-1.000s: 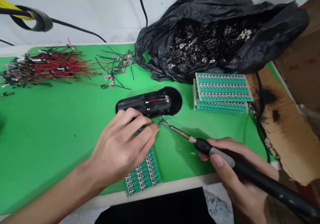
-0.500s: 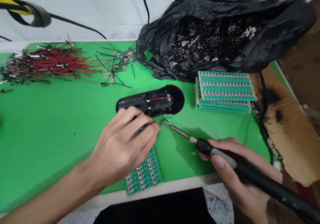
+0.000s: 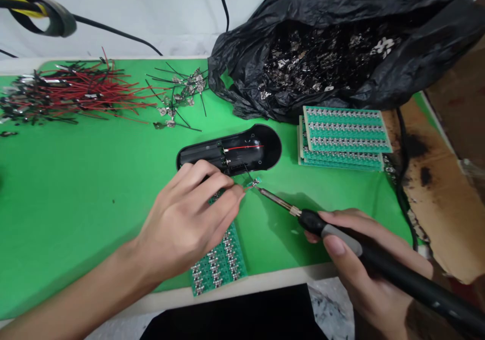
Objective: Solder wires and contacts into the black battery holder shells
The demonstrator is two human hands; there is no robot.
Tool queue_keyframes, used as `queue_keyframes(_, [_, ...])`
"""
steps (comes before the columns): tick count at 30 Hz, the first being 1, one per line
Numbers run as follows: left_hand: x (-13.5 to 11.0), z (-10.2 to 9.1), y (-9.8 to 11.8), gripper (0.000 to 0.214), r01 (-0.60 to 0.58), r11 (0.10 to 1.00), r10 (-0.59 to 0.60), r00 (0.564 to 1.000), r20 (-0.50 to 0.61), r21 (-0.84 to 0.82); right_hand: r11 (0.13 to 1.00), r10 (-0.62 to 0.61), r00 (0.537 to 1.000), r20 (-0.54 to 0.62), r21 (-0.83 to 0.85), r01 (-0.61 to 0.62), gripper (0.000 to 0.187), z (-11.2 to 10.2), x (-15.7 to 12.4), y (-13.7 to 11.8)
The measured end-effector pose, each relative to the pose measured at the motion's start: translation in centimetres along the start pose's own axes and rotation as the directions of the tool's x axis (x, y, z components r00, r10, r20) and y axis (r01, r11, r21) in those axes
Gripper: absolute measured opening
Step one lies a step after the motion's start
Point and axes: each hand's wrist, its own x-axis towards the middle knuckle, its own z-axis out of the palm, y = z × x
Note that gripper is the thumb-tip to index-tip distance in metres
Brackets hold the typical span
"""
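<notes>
My right hand (image 3: pixel 364 259) is wrapped round the black grip of a soldering iron (image 3: pixel 310 221), which points up and left. Its tip is at a small green circuit board (image 3: pixel 255 182), apparently touching it. My left hand (image 3: pixel 193 208) is closed in a pinch on a short red wire (image 3: pixel 248 187) that reaches the small board; the fingertips are partly hidden. Just behind lies a black plastic housing (image 3: pixel 271 148), open side up, with a red wire inside and a dark wire running toward the board. Beneath my left hand, a larger panel of circuit boards (image 3: pixel 222 261) is partly covered.
Stacked circuit board panels (image 3: pixel 346 130) lie at the right, before a black plastic bag (image 3: pixel 242 77) full of small metal parts. Red and black wires (image 3: pixel 83 92) are heaped at back left, beside metal contacts with wires (image 3: pixel 185 95). Scorched cardboard (image 3: pixel 447 219) and a cable (image 3: pixel 403 173) border the right.
The view has shifted very slightly. Both hands keep their grips, and the iron's tip stays at the small board.
</notes>
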Motion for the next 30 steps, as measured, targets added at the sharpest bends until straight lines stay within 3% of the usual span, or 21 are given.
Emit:
queue_keyframes(16, [-0.03,0.06,0.04,0.015,0.001,1.0,-0.001,1.0,0.006,-0.005,1.0,0.021,1.0,0.009,0.004,-0.021,0.024,-0.12,-0.04,-0.04])
queue_keyframes(30, [0.22,-0.18,0.26,0.013,0.024,1.0,-0.023,0.999,0.034,-0.02,0.999,0.021,0.999,-0.05,0.029,-0.019,0.031,0.28,-0.55,0.53])
